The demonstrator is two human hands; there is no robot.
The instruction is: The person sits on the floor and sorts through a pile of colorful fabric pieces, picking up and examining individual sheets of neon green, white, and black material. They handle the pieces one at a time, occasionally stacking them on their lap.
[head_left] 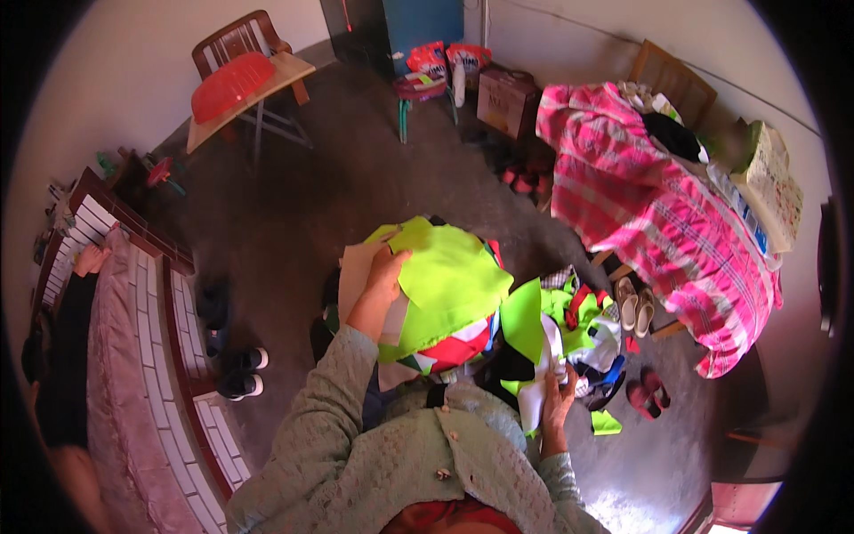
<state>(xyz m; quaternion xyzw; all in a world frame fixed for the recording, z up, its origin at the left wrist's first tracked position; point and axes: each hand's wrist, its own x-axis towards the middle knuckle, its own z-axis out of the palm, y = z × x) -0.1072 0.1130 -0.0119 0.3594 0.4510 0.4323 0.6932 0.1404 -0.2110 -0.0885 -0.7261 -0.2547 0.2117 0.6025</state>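
A neon yellow-green cloth [454,276] lies spread over a bundle of red, white, blue and green fabric in front of my lap. My left hand [383,278] is closed at the cloth's left edge, over a stiff-looking tan sheet [356,270] that shows on both sides of my wrist. On the right, my right hand [557,396] is closed around a white strip of material [551,343], low beside a heap of scraps. Another neon piece [523,319] stands up between the bundle and that heap. The fingertips of my right hand are partly hidden.
Mixed cloth scraps [583,325] pile up at my right, near beige shoes [626,307] and dark red slippers [647,395]. A pink plaid cloth [640,214] covers furniture at right. Another person's arm [73,338] rests along the brick-patterned ledge [147,329] at left, near black shoes [240,384].
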